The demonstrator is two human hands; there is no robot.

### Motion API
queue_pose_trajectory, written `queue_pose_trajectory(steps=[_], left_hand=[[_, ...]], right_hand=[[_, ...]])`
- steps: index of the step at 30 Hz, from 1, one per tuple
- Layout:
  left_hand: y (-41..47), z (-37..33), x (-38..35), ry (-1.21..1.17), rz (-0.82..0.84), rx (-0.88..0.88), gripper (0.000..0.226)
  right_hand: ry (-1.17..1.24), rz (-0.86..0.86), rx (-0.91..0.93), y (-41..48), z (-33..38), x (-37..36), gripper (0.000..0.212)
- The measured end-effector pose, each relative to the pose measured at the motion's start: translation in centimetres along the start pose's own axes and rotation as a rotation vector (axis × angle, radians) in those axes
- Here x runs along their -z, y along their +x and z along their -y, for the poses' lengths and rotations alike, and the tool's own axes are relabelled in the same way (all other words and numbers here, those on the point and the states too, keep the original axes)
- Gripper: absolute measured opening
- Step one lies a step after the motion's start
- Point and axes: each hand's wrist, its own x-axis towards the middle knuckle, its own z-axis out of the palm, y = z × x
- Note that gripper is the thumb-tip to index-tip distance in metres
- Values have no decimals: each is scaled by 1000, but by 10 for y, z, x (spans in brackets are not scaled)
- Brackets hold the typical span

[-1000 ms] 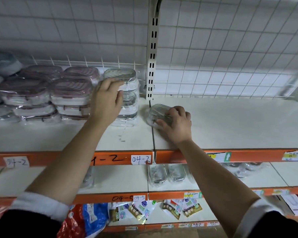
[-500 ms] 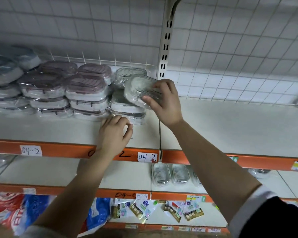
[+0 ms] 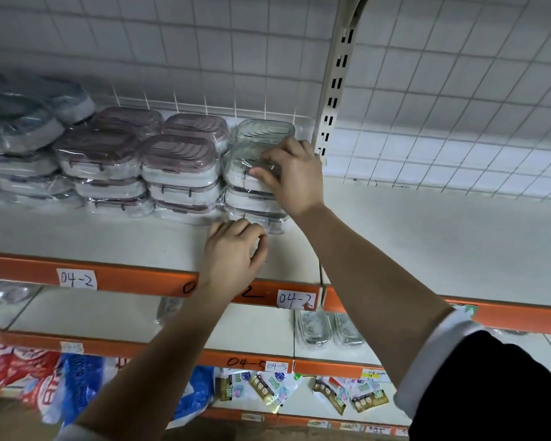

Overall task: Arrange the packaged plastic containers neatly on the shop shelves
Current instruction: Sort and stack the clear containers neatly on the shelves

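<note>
Seating a wrapped clear container [image 3: 252,162] onto the front grey-lidded stack on the upper shelf [image 3: 427,243] — right hand [image 3: 291,179] pinching its right end, left hand [image 3: 234,253] loosely curled, empty, at the stack's base. Next move likely squares it, then releases. Count: the front stack shows three clear containers, with two pink-lidded columns [image 3: 178,173] just left.

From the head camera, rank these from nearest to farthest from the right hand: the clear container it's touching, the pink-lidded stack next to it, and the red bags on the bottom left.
1. Clear container: under the right hand, atop the stack by the upright.
2. Pink-lidded stack: just left of it.
3. Red bags: bottom left, two shelves down.
</note>
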Motion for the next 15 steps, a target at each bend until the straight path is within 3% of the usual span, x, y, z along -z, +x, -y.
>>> queue_pose_trajectory(steps=[5, 11, 15], left_hand=[[0, 0, -1, -11, -15, -1, 11], [-1, -2, 4, -32, 5, -1, 19], [0, -4, 7, -26, -4, -52, 20]], right_hand=[[-21, -11, 19, -10, -4, -2, 36], [190, 49, -16, -18, -13, 14, 39], [199, -88, -123, -46, -28, 37, 38]])
